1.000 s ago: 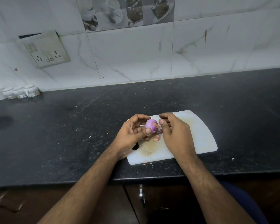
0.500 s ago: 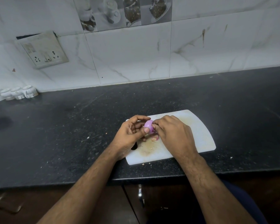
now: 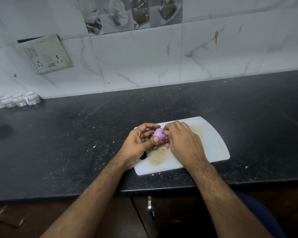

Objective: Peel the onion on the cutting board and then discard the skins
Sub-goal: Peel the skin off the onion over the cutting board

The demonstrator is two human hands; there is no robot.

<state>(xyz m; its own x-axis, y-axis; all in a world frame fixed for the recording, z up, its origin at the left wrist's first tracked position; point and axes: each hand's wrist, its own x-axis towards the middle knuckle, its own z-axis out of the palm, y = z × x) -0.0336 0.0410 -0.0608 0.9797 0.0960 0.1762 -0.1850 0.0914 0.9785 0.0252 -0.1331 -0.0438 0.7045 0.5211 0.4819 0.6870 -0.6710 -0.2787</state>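
A: From the head camera, where is the onion (image 3: 159,136)?

B: Held just above the left part of the white cutting board (image 3: 212,145), between both hands. The left hand (image 3: 139,143) cups it, thumb pressed on its near side — a firm hold on the bulb. The right hand (image 3: 182,143) has its fingertips pinched at the onion's right side, seemingly on an edge of skin; what exactly they grip is hidden.

A: Is it nearly peeled?

B: The visible face is smooth and purple, so I judge most of the papery layer is off. A few loose skin scraps (image 3: 165,146) lie on the board under the hands.

A: How should the peeling go from here?

B: Keep the left hand steady, turn the bulb a little, and pull each strip toward the root end so it comes off whole — and drop it onto the board for easy gathering.

A: Any writing?

B: None legible. The switch plate (image 3: 46,54) on the wall and the printed tiles (image 3: 132,12) show no readable text.
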